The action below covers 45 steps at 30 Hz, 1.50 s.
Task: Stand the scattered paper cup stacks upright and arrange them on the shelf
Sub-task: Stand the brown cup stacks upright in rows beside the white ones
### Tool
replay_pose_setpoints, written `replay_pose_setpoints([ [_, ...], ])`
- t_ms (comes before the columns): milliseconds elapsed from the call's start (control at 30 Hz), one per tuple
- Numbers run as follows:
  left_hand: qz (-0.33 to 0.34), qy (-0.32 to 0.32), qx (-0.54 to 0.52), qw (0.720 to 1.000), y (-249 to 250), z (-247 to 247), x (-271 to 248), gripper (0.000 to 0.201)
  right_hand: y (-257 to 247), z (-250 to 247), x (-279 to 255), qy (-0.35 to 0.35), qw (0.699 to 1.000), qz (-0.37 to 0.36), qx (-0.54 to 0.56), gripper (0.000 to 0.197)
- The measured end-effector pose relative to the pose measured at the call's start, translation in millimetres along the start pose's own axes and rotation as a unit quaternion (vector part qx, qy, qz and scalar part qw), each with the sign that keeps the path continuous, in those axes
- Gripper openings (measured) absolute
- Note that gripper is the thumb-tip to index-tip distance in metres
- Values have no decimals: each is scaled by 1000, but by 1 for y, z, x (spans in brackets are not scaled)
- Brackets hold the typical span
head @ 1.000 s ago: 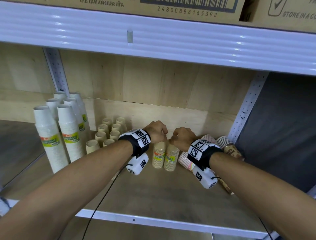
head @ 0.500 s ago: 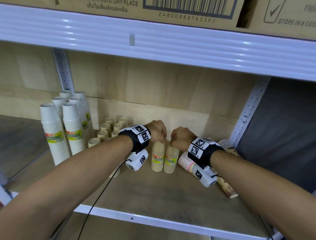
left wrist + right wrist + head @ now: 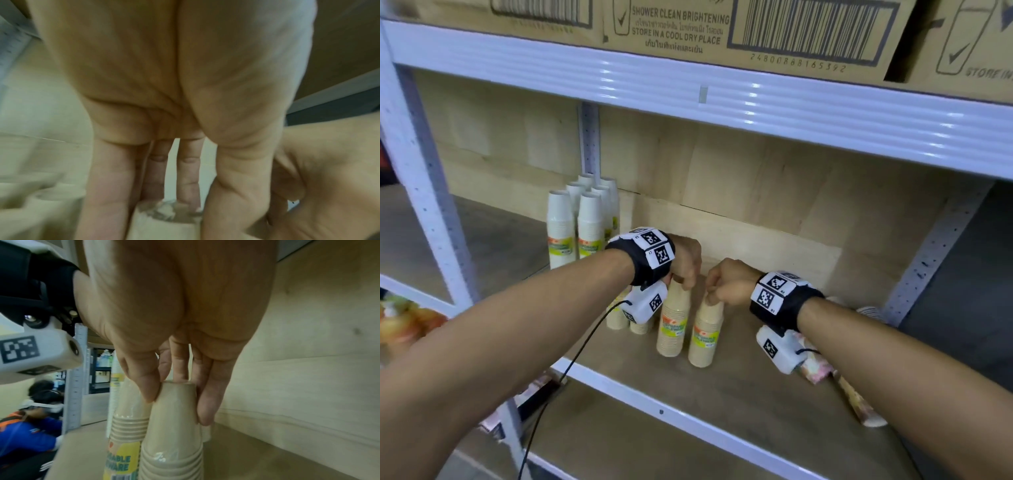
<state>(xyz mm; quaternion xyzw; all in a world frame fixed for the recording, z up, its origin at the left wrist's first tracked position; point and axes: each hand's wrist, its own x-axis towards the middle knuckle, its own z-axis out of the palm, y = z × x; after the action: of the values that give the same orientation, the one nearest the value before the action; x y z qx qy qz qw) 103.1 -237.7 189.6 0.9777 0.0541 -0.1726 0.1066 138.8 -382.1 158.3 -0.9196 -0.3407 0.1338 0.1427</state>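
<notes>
Wooden shelf (image 3: 739, 387) with white metal rails, cardboard boxes (image 3: 791, 31) up top. Each hand pinches the top of a tan paper cup stack: left hand (image 3: 685, 260) on the left stack (image 3: 673, 325), right hand (image 3: 729, 282) on the right stack (image 3: 705, 334), both upright near the front, probably to slide them together. Ribbed rims, shiny wrap. More patterned stacks (image 3: 815, 368) lie toppled on the right.
</notes>
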Motion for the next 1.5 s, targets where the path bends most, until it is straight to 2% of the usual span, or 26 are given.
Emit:
replay_pose_setpoints([
  [67, -14, -4, 11, 1000, -13, -2, -12, 20, -13, 5, 4, -4, 1000, -22, 2, 17],
  [167, -40, -9, 0, 999, -37, -3, -31, 16, -36, 16, 11, -12, 998, -53, 8, 13],
  [267, -69, 10, -2, 998, -64, -1, -46, 27, -58, 25, 16, -11, 997, -74, 15, 14],
  [500, -103, 52, 13, 993, -102, 3, -63, 26, -91, 38, 26, 25, 995, -98, 16, 14],
  [600, -107, 55, 10, 993, -110, 7, -62, 29, -99, 42, 31, 31, 994, -101, 21, 23],
  [833, -96, 65, 2, 993, -118, 15, -56, 32, -105, 50, 38, 37, 994, -97, 27, 24],
  [1100, -89, 103, -2, 991, -124, 11, -55, 25, -106, 49, 41, 42, 992, -107, 50, 25],
  [1300, -77, 146, -30, 986, -121, -8, -55, 23, -105, 34, 38, 54, 989, -131, 40, 28],
  [1500, -41, 173, -37, 983, -93, -38, -39, 27, -76, -1, 32, 97, 991, -87, 8, 25],
])
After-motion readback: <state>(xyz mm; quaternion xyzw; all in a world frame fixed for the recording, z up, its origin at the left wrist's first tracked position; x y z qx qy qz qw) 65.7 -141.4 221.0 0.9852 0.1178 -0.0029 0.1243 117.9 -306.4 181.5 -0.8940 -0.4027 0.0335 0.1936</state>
